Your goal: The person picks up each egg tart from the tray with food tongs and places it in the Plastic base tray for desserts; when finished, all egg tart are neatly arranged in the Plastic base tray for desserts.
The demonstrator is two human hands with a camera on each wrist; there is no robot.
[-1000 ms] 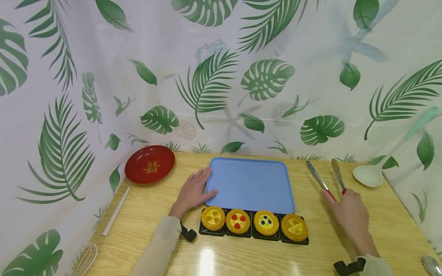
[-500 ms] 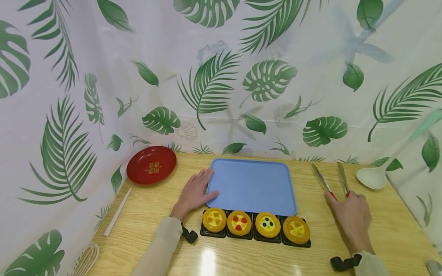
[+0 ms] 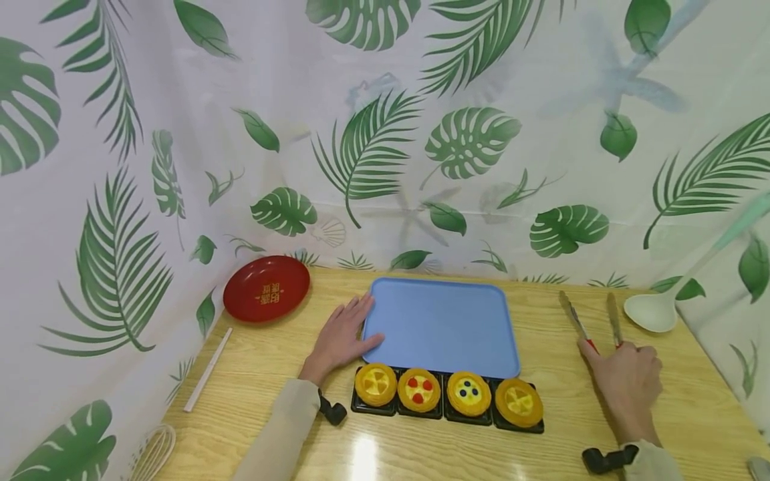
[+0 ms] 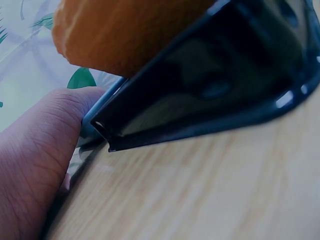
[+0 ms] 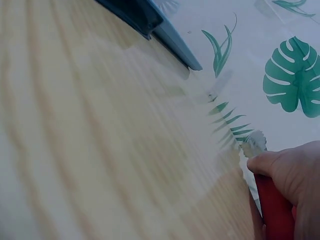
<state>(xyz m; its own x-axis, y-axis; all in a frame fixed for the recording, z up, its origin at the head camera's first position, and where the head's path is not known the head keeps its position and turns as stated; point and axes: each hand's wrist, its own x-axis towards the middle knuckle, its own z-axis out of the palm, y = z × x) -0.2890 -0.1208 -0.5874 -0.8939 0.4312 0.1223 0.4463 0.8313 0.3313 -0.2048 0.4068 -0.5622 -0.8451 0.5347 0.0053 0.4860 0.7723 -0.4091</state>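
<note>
My left hand (image 3: 341, 339) rests along the left side of the blue tray (image 3: 442, 327), fingers straight and thumb over the rim. In the right hand (image 3: 627, 379) I grip tongs (image 3: 580, 325) with red handles, right of the tray. Their metal arms are spread, with nothing between them. Along the tray's near edge runs a row of several egg tarts (image 3: 469, 394), each on a black plastic holder (image 3: 385, 409). The left wrist view has one tart (image 4: 120, 37) close up beside the left thumb (image 4: 65, 115). A red handle (image 5: 274, 210) shows under the right hand in the right wrist view.
A red plate (image 3: 246, 294) lies at the back left, with a white stick (image 3: 208, 371) nearer me and a whisk (image 3: 154, 451) at the front left. The white ladle (image 3: 652, 312) leans against the patterned curtain (image 3: 373, 247) at right. A metal end (image 3: 759, 467) shows front right.
My right hand has moved a little to the right and nearer me with the tongs, whose arms stay spread. The left hand stays on the tray's edge. The head view has shifted slightly.
</note>
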